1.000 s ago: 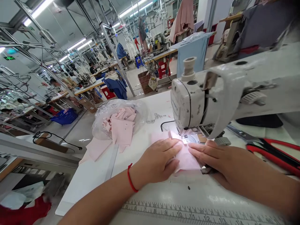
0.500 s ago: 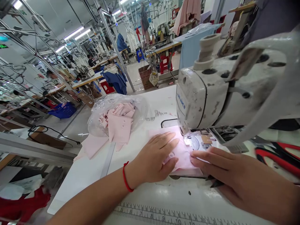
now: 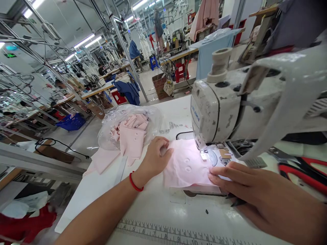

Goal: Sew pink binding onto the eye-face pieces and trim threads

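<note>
A pink fabric piece (image 3: 190, 166) lies flat under the lit needle area of a white sewing machine (image 3: 209, 105). Two small round marks show near its middle, inside a faint curved outline. At the upper left edge of the piece, my left hand (image 3: 154, 154) has curled fingers, with thumb and forefinger at the cloth. My right hand (image 3: 258, 190) rests its fingertips on the right edge, just below the presser foot (image 3: 203, 156). Dark pointed tips of what look like thread snips (image 3: 237, 201) stick out beneath the right palm; the rest is hidden.
Left of the machine, a clear plastic bag (image 3: 106, 131) holds more pink pieces (image 3: 133, 137), some spilling onto the white table (image 3: 87, 204). Red-and-black scissors (image 3: 304, 173) lie at right. A printed ruler (image 3: 163, 234) runs along the front. Other workstations stand beyond.
My left hand has slid off the middle of the pink piece to its upper left edge, its flat fingers now curled. The round marks are uncovered. My right hand stays nearly in place.
</note>
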`<state>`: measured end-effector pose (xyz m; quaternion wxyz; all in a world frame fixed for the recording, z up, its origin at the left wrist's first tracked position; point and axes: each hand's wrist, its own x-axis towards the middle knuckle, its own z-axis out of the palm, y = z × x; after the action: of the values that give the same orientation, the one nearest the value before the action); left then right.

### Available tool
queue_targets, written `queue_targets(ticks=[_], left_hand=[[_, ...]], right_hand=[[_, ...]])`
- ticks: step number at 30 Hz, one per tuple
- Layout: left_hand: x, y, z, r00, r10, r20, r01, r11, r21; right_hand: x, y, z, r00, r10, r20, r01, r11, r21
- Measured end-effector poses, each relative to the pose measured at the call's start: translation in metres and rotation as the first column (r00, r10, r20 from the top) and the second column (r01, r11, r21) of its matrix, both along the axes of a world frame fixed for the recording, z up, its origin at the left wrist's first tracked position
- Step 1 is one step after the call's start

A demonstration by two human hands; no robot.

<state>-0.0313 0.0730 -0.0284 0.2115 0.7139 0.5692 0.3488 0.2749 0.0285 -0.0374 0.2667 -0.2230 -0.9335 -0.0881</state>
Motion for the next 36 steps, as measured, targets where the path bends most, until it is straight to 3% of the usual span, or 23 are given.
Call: queue_targets(ticks=[3,6,8,11,14,18,25,26,28,30,31,32,34,36], left_hand=[[0.006,-0.007,0.01,0.991,-0.024,0.131,0.031,0.998,-0.05],[0.011,-0.012,0.017,0.952,-0.037,0.305,0.104,0.973,-0.207],[0.011,-0.014,0.018,0.95,-0.017,0.312,0.115,0.948,-0.298],[0.01,-0.015,0.018,0.962,0.025,0.273,0.083,0.923,-0.376],[0.009,-0.015,0.017,0.966,0.033,0.258,0.075,0.915,-0.397],[0.009,-0.014,0.016,0.987,0.018,0.158,0.037,0.94,-0.34],[0.007,-0.015,0.014,0.997,0.008,0.075,0.014,0.958,-0.286],[0.006,-0.016,0.015,0.999,0.012,0.039,-0.004,0.979,-0.205],[0.006,-0.018,0.016,0.996,0.049,-0.078,-0.042,0.994,0.096],[0.009,-0.023,0.018,0.979,0.028,-0.204,0.056,0.918,0.393],[0.012,-0.026,0.018,0.961,-0.056,-0.271,0.177,0.877,0.447],[0.015,-0.03,0.019,0.923,-0.184,-0.338,0.324,0.845,0.425],[0.023,-0.036,0.017,0.803,-0.425,-0.418,0.553,0.792,0.259],[0.03,-0.04,0.015,0.726,-0.532,-0.436,0.626,0.774,0.099]], right_hand=[[0.005,-0.001,-0.014,1.0,-0.024,0.007,0.024,0.999,-0.038],[0.014,0.0,-0.034,0.999,-0.042,0.018,0.043,0.994,-0.102],[0.017,0.001,-0.042,0.999,-0.029,0.017,0.031,0.993,-0.117],[0.016,0.002,-0.036,1.0,-0.022,0.003,0.022,0.997,-0.078],[0.009,0.002,-0.016,1.0,-0.007,0.012,0.007,1.0,0.006],[0.001,0.002,0.003,1.0,0.002,0.017,-0.003,0.999,0.051],[-0.001,0.001,0.006,1.0,-0.015,0.009,0.015,0.999,0.035],[-0.001,0.001,0.006,1.0,-0.016,0.011,0.016,0.999,0.036],[-0.002,0.001,0.007,1.0,-0.018,0.016,0.018,0.999,0.034],[-0.002,0.001,0.006,1.0,-0.018,0.01,0.017,0.999,0.037],[-0.002,0.001,0.006,1.0,-0.018,0.01,0.018,0.999,0.036],[-0.002,0.001,0.006,1.0,-0.02,0.011,0.019,0.999,0.033],[-0.002,0.001,0.004,0.999,-0.037,0.011,0.037,0.999,0.033],[-0.001,0.001,0.003,0.998,-0.053,0.016,0.052,0.998,0.035]])
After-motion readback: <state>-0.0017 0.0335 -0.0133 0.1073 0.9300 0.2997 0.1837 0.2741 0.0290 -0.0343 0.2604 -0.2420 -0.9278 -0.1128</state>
